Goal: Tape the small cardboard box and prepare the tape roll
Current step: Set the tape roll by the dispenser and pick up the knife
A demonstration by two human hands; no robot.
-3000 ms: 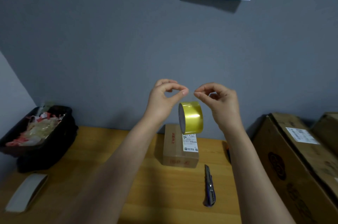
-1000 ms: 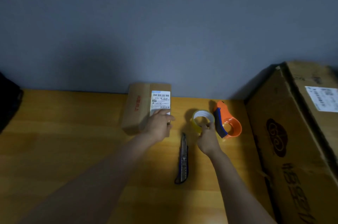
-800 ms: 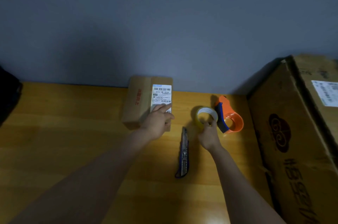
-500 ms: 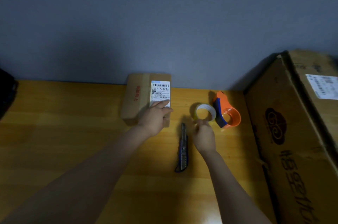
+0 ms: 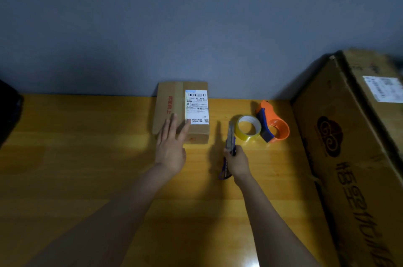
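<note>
A small cardboard box [image 5: 174, 101] with a white shipping label lies flat on the wooden table [image 5: 87, 157] against the wall. My left hand [image 5: 171, 146] rests flat on its near end, fingers spread. To the box's right, a yellowish clear tape roll [image 5: 248, 128] lies flat on the table, untouched. An orange and blue tape dispenser [image 5: 273, 127] stands just right of the roll. My right hand [image 5: 237, 162] is closed around a blue utility knife [image 5: 230, 136], whose tip points away from me, left of the roll.
A big cardboard carton [image 5: 349, 146] with a printed logo fills the right side, close to the dispenser. A black container [image 5: 8, 109] shows at the far left edge. The grey wall runs right behind the small box.
My right hand let go of the tape roll, leaving it on the table, and moved back to grip the utility knife. My left hand slid slightly down the box.
</note>
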